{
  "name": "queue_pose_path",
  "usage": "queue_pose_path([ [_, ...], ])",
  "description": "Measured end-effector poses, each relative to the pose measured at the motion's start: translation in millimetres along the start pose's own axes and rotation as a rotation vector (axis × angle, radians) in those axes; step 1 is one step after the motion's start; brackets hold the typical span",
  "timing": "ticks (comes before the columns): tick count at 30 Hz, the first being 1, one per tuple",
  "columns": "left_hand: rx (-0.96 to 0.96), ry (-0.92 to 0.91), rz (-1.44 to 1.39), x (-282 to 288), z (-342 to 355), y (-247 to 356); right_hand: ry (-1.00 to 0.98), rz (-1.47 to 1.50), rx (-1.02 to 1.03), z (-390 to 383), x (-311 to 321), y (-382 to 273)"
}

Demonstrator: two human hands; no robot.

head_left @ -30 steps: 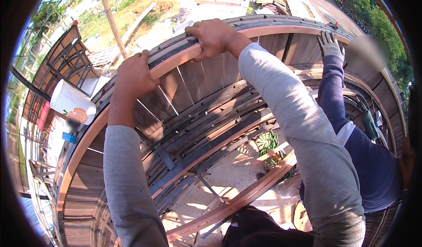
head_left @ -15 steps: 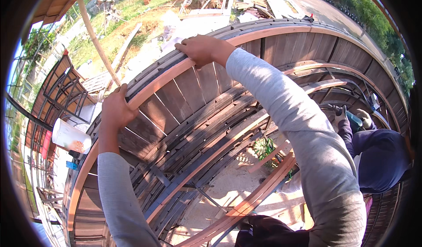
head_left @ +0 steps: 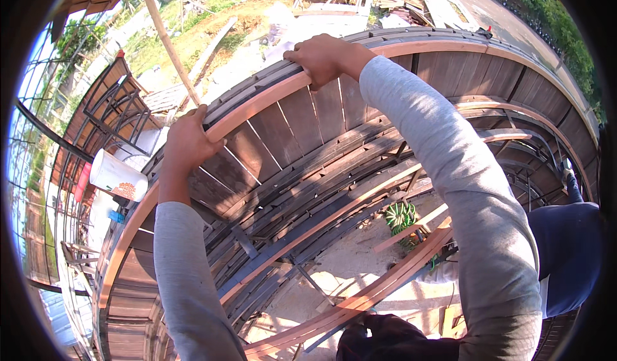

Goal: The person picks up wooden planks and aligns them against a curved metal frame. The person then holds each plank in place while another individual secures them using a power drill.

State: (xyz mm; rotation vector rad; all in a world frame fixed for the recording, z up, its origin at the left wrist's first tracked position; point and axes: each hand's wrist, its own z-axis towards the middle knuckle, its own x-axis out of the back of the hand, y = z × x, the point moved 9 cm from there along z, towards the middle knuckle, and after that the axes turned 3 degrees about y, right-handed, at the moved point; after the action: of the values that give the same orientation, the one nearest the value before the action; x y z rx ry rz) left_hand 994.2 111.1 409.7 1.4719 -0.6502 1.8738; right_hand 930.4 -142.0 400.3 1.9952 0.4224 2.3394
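Both hands are closed over the rim of a curved wall. The left hand (head_left: 190, 136) is curled, its fingers over the top edge; the right hand (head_left: 331, 59), ahead and to the right, is bent over the same rim, thumb side on the inner face. Full finger contact on the outer side cannot be told. The item gripped is a curved reddish-brown wooden strip (head_left: 258, 108), smooth-faced and square-edged, running between and beyond both hands, backed by a dark narrow layered band (head_left: 254, 91).

Below the hands, upright dark-brown weathered wooden planks (head_left: 301, 118) form the wall, bright light showing through narrow gaps. Lower, rough curved ribs follow the same arc. Left of the left hand, a white cylindrical plastic bucket (head_left: 119, 173) is tilted. Well below the right hand, a green striped coil (head_left: 400, 216) lies near long reddish wooden strips (head_left: 385, 280). At far right, a co-worker in dark-blue cloth (head_left: 565, 258) is partly visible
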Motion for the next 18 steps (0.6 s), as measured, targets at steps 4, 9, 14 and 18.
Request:
queue_pose_path([
  [4,-0.034,0.125,0.032,1.5,-13.3,-19.6,0.077,-0.045,0.026,11.1,8.2,-12.3],
  [9,-0.02,0.01,0.029,-5.1,-5.9,-16.0,0.094,-0.018,0.047,7.6,11.5,-10.3],
  [14,-0.033,0.094,0.031,-4.7,-6.0,-17.4,-0.006,0.011,-0.036,4.8,18.1,-9.9],
  [18,0.001,0.044,-0.006,-13.3,-7.8,-20.9,0.059,0.0,0.038,7.9,12.5,-10.2],
])
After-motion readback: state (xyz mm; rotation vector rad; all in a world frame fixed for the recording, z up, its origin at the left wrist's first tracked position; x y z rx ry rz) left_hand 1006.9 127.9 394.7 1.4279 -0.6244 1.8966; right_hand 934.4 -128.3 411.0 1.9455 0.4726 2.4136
